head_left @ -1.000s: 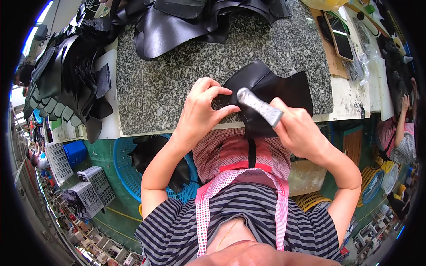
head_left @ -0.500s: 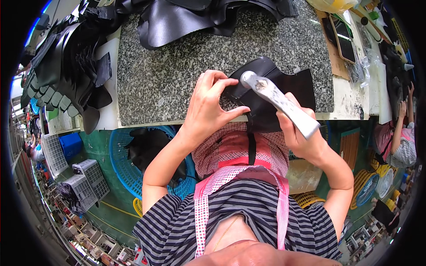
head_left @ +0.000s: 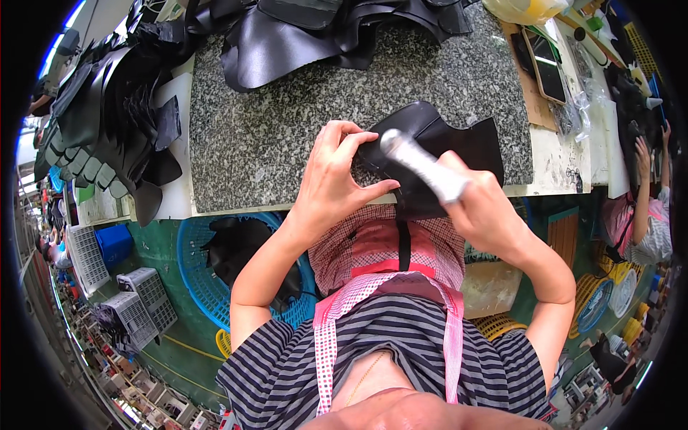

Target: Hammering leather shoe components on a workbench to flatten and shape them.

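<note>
My right hand (head_left: 489, 209) is closed around the handle of a hammer (head_left: 424, 166), which is blurred by motion. Its head hovers over or touches the left part of a black leather piece (head_left: 459, 147); I cannot tell which. This piece lies at the near edge of the speckled stone slab (head_left: 265, 136), its lower part hanging over that edge. At the leather's left edge, my left hand (head_left: 326, 172) presses with index fingertip and thumb, which are held apart from each other. The other left fingers are curled behind the index finger.
Shiny black leather pieces (head_left: 279, 46) lie across the slab's far side, and a thick stack (head_left: 107, 107) hangs at the left. A phone (head_left: 546, 68) rests at the right. Below the bench stands a blue basket (head_left: 188, 251). Another person's hand (head_left: 643, 161) shows far right.
The hammer has swung, its head shifting slightly left and nearer me. My right hand has turned with it. My left hand keeps its place on the leather.
</note>
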`<move>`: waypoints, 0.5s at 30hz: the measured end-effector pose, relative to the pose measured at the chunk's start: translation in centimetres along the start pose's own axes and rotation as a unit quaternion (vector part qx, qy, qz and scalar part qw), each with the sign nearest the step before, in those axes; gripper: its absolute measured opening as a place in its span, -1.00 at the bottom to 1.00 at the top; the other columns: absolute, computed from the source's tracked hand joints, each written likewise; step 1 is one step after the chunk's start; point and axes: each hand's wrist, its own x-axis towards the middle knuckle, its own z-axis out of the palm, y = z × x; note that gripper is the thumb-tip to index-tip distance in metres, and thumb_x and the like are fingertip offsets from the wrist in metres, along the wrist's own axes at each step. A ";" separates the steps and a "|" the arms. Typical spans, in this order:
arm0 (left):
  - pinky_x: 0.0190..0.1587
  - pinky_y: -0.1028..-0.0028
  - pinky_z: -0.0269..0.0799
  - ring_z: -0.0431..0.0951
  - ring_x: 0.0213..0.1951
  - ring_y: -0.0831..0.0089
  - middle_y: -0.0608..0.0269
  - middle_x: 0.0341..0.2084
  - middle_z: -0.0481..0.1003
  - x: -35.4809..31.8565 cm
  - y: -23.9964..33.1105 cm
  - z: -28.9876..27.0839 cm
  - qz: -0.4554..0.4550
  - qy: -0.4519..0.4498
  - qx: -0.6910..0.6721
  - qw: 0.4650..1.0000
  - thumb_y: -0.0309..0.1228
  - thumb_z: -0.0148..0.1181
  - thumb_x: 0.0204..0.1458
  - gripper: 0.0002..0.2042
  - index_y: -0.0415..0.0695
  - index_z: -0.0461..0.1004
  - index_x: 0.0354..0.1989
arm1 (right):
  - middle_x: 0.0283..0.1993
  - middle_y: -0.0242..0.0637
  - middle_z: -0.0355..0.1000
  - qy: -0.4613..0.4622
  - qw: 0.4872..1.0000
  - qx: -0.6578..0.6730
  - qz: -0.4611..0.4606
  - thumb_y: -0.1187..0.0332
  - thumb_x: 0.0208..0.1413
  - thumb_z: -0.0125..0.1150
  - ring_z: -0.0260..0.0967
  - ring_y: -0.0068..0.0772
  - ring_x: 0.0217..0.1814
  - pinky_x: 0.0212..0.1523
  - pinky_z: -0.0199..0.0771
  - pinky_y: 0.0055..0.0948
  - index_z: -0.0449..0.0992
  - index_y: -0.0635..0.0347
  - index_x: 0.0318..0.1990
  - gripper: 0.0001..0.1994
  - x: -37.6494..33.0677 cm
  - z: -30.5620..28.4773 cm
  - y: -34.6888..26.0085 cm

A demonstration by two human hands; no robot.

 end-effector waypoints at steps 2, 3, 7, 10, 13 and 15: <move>0.08 0.17 0.44 0.45 -0.01 0.07 0.05 -0.09 0.41 0.1 0.8 -0.3 0.006 0.001 0.019 1.000 -0.25 0.65 -0.31 -0.36 -0.25 0.53 -0.01 | -0.49 0.06 0.44 0.076 0.995 0.051 -0.025 0.50 0.30 0.04 0.51 0.22 -0.38 -0.40 0.44 -0.03 0.34 0.37 -0.07 -0.86 -0.6 0.0 -0.2; 0.08 0.17 0.44 0.45 -0.01 0.07 0.05 -0.09 0.41 0.3 0.9 -0.2 0.012 0.000 0.016 1.000 -0.25 0.65 -0.31 -0.36 -0.25 0.53 -0.01 | -0.54 0.01 0.41 0.040 0.996 0.060 0.060 0.47 0.33 0.05 0.49 0.20 -0.42 -0.43 0.42 -0.06 0.39 0.36 -0.07 -0.87 -0.5 0.9 0.6; 0.05 0.15 0.44 0.39 0.02 0.06 0.01 -0.08 0.37 2.2 2.1 0.7 -0.022 -0.025 0.106 0.994 -0.16 0.68 -0.37 -0.29 -0.30 0.51 -0.04 | -0.58 -0.03 0.38 0.052 0.989 0.112 0.080 0.32 0.41 0.07 0.44 -0.04 -0.58 -0.49 0.35 -0.17 0.44 0.33 0.11 -0.73 -0.2 0.5 2.5; 0.13 0.15 0.44 0.42 0.09 -0.03 -0.10 0.02 0.34 4.3 2.9 2.5 -0.022 -0.020 0.116 0.993 -0.22 0.71 -0.39 -0.04 -0.37 0.32 0.23 | -0.43 -0.20 0.47 0.199 0.976 0.077 0.046 0.31 0.27 0.31 0.32 -0.43 -0.54 -0.46 0.31 -0.37 0.49 0.32 0.19 -0.59 -0.8 -0.1 3.4; 0.19 0.16 0.41 0.41 0.22 -0.10 -0.25 0.18 0.34 6.2 3.6 2.1 -0.121 -0.111 -0.006 0.986 -0.33 0.72 -0.40 0.11 -0.39 0.14 0.38 | -0.35 -0.60 0.36 0.300 0.945 0.103 0.079 0.47 0.07 0.50 -0.01 -0.83 -0.52 -0.55 -0.02 -0.65 0.45 0.24 0.27 -0.42 -0.7 -1.3 3.3; 0.12 0.22 0.47 0.54 0.14 -0.10 -0.30 0.10 0.50 7.0 2.4 2.3 -0.074 -0.081 -0.020 0.994 -0.33 0.67 -0.28 -0.10 -0.40 0.33 0.29 | -0.55 -0.70 0.16 0.254 0.943 0.147 0.160 0.44 0.04 0.54 -0.05 -0.84 -0.56 -0.56 -0.09 -0.63 0.53 0.23 0.18 -0.49 -1.0 -1.7 3.7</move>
